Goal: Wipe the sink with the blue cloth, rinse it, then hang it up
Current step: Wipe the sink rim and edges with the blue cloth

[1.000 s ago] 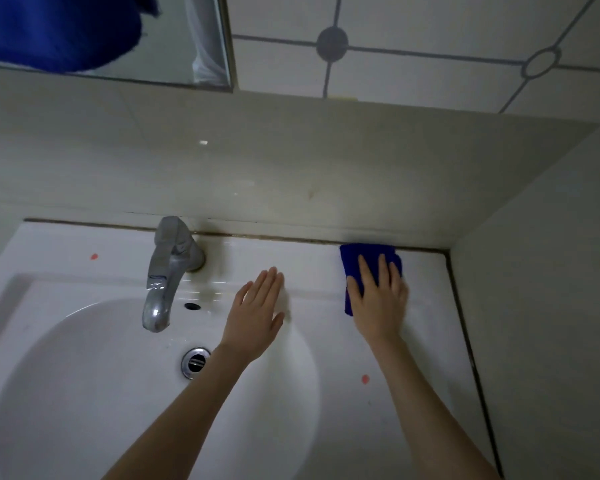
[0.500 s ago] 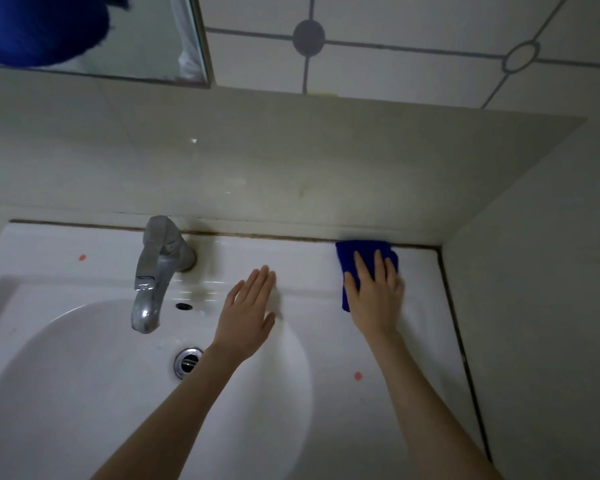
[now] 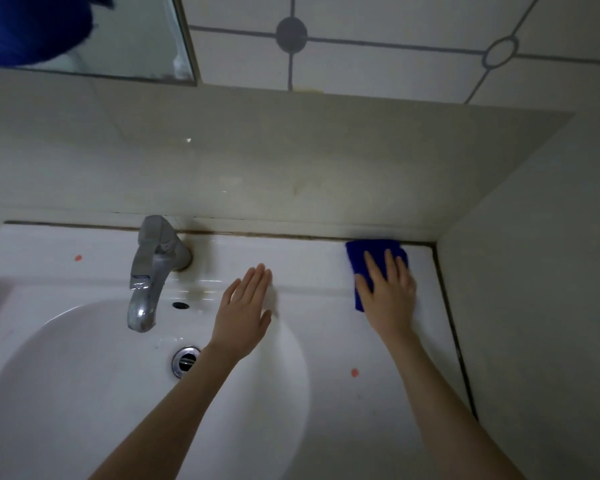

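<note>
**Right hand flat on the cloth in the sink's far corner**

On my feed the blue cloth [image 3: 374, 256] lies folded on the flat rim of the white sink [image 3: 84, 393]. It sits at about two o'clock from the basin, in the corner where the back wall [image 3: 291, 161] meets the side wall [image 3: 534, 271]. The right hand [image 3: 388, 296] lies palm-down on it. The fingers [image 3: 392, 268] are straight and close together, pressing the cloth to the rim rather than curling round it. The cloth's far and left edges show beyond the hand. I cannot tell whether the far edge touches the dark seam along the back wall.

I see the left hand [image 3: 245, 313] over the basin's edge at twelve o'clock. It is flat, with its fingers straight and slightly spread, and it holds nothing. I cannot tell whether it touches the porcelain.

The metal tap [image 3: 153, 268] stands at nine o'clock from that hand, its spout pointing down into the basin. The overflow hole [image 3: 181, 305] is just beside the spout. The drain [image 3: 186, 360] lies at six o'clock from the hole, near the left wrist.

A red dot [image 3: 354, 372] marks the rim between the two forearms. The mirror [image 3: 136, 36], at eleven o'clock in my view, shows something blue.
</note>
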